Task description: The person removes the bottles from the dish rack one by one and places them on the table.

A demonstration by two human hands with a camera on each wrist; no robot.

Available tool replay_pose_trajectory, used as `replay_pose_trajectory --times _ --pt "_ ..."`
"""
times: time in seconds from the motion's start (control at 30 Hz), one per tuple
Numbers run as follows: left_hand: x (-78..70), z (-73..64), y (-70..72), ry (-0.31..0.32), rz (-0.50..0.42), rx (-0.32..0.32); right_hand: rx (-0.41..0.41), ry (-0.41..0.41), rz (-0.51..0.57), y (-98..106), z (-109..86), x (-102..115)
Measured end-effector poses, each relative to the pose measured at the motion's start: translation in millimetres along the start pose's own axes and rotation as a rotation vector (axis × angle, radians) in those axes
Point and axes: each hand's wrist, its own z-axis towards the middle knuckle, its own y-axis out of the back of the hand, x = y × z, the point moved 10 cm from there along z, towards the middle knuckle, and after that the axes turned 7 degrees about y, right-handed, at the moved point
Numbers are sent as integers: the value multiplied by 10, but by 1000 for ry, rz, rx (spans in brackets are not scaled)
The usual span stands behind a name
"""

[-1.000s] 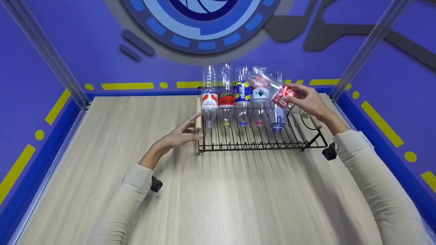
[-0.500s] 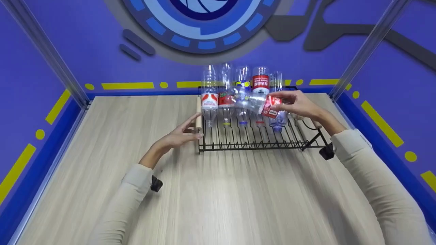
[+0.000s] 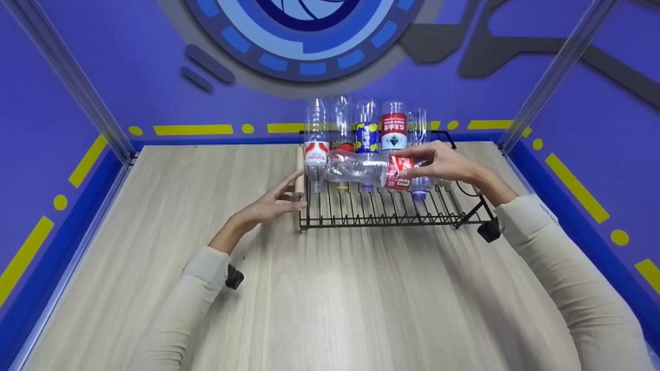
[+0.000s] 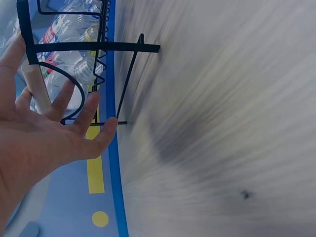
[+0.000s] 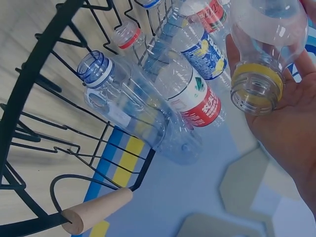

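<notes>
My right hand point(image 3: 443, 162) grips a clear plastic bottle point(image 3: 356, 167) around its red label. The bottle lies sideways above the wire rack point(image 3: 371, 224), base toward the left. In the right wrist view its uncapped mouth point(image 5: 256, 96) has a yellow ring and faces the camera. My left hand point(image 3: 263, 208) rests at the rack's left wooden handle point(image 3: 300, 175), fingers spread and fairly straight in the left wrist view. Several empty bottles lean in a row in the rack, necks down, among them a blue-labelled bottle point(image 3: 366, 135) and a red-and-white-labelled bottle point(image 3: 394, 129).
At the row's right end lies a plain clear bottle point(image 5: 128, 98) with a bluish neck. A second wooden handle point(image 5: 98, 210) is on the rack's right side. The rack stands on a wooden table point(image 3: 309, 299) before a blue-purple wall point(image 3: 206, 113).
My right hand has moved left and slightly toward me, turning the bottle from slanted to nearly horizontal. The red-and-white label behind it has come into view. My left hand stays at the handle.
</notes>
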Motion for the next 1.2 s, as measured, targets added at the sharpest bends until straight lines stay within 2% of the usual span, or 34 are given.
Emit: replay_pose_trajectory --times 0.13,0.3,0.5,0.63,0.77,0.9,1.03,1.2 --pt "-64 -1 43 -30 70 -17 41 52 -12 -51 -20 61" --pt "-205 -24 104 -66 261 -81 74 75 7 -93 -96 101" --pt "-517 -101 183 -89 483 -138 83 86 3 -114 -157 151" --pt "-763 -197 213 -159 476 -187 97 94 11 -160 -173 187" --pt "-951 -289 121 -233 418 -167 110 104 51 -212 -179 228" --pt "-1073 -341 -22 -270 400 -126 117 116 40 -240 -169 277" --pt "-1157 -358 -153 -291 432 -101 123 122 -5 -267 -140 312" --pt "-1221 -386 -297 -304 492 -100 140 139 -8 -343 -137 342"
